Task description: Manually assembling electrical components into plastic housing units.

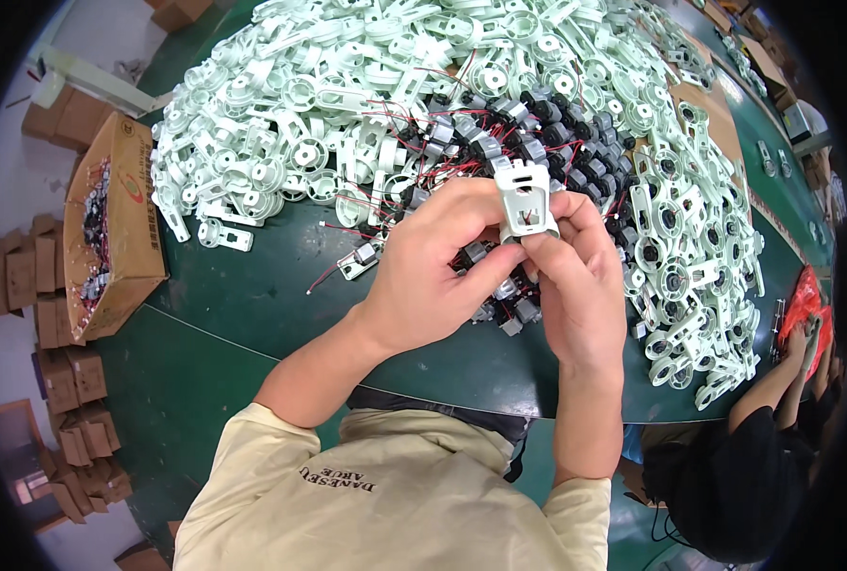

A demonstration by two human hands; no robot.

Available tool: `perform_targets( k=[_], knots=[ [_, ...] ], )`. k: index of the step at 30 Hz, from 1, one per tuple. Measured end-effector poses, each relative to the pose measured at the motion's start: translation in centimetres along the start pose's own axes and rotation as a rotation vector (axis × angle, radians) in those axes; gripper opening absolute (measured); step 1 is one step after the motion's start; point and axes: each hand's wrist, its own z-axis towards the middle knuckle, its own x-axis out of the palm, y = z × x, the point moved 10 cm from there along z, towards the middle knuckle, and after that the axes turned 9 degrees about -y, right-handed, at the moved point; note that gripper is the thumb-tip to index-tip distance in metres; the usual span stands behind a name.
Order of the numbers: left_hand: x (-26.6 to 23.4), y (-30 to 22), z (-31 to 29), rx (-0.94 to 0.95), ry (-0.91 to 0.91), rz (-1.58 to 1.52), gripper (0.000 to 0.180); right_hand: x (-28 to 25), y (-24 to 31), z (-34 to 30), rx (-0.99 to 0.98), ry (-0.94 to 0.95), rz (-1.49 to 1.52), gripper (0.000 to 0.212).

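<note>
Fingers of my left hand (431, 262) and right hand (580, 271) are clamped together on one pale plastic housing (523, 193), held up above the counter (285, 285) straight ahead of me. With 12 pointing away from me, its notched end faces 12 and its open window looks up at me. My left thumb and forefinger grip it from 8, my right ones from 4, the thumbs nearly meeting at its near end. A hint of red shows through the window; whether anything is tucked beneath, I cannot tell.

To do this well, I'd press evenly from both sides so the housing doesn't twist, and leave the window uncovered so I can see in. Thin plastic probably wants firm thumbs rather than a hard squeeze, and any wire inside should lie free of the edges.

Around the piece, grey-and-black motors (594, 162) with red leads spread from 1 round to 6, partly under my hands, so low fingers could snag a lead. Pale green parts (347, 81) heap up at 10 and 11, others with dark centres (675, 257) lie at 3 and 4, and a cardboard box (146, 243) sits at 9.
</note>
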Motion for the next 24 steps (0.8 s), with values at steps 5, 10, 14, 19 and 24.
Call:
perform_targets(
  k=[5, 10, 14, 19, 24],
  knots=[
    [-0.4, -0.1, 0.0, 0.030, -0.127, -0.070, 0.028, -0.2, -0.3, -0.2, 0.022, -0.032, -0.049, 0.019],
    [-0.1, 0.2, 0.1, -0.072, -0.084, -0.270, 0.031, 0.6, 0.6, -0.3, -0.065, -0.022, -0.030, 0.021],
    [-0.3, 1.8, -0.1, -0.260, -0.079, -0.569, 0.030, 1.3, 1.1, -0.5, -0.093, 0.100, -0.069, 0.027],
    [-0.7, 1.7, 0.0, -0.221, -0.078, -0.477, 0.031, 1.6, 0.9, -0.7, -0.187, 0.080, -0.097, 0.025],
    [-0.9, 1.5, -0.1, -0.142, -0.053, -0.223, 0.028, 1.7, 0.1, -1.0, -0.170, 0.055, -0.094, 0.023]
  ],
)
